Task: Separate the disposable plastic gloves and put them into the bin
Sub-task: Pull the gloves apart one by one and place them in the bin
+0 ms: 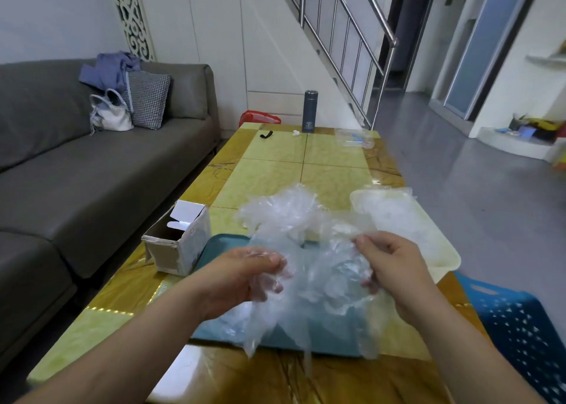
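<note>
Both my hands hold one big bunch of clear plastic gloves (306, 219). The gloves are thin, see-through and all crinkled. They stick together in a puffy lump, and loose ends hang down. I hold the bunch in the air over the teal tray (226, 244) on the counter (275, 170). My left hand (245, 278) has its fingers (275, 262) curled round the left side of the bunch. My right hand (395, 265) pinches the right side. More clear plastic lies in the cream tray (453, 259) on the right. The grey flask (310, 111) far away has a pale mark, too small to read.
</note>
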Demonstrator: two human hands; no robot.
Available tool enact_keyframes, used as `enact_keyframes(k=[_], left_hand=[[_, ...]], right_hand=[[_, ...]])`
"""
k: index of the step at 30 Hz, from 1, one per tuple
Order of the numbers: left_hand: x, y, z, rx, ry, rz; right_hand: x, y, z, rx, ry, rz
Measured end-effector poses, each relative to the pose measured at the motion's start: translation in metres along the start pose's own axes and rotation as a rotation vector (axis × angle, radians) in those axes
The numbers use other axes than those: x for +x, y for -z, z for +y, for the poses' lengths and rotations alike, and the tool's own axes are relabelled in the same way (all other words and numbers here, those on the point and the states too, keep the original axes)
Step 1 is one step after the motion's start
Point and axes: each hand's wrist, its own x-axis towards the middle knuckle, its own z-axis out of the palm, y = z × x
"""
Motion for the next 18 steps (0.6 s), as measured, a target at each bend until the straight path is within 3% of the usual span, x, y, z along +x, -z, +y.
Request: enact_keyframes(k=[6, 15, 18], left_hand=[[0.020, -0.025, 0.032, 0.033, -0.023, -0.142], [0.049, -0.069, 0.096, 0.068, -0.042, -0.640], [0.063, -0.080, 0.120, 0.070, -0.045, -0.755]], right_hand=[[0.058, 0.053, -0.025, -0.073, -0.007, 0.048], [0.157, 0.076, -0.025, -0.345, 0.015, 0.180], [0.164, 0.072, -0.022, -0.397, -0.024, 0.113]])
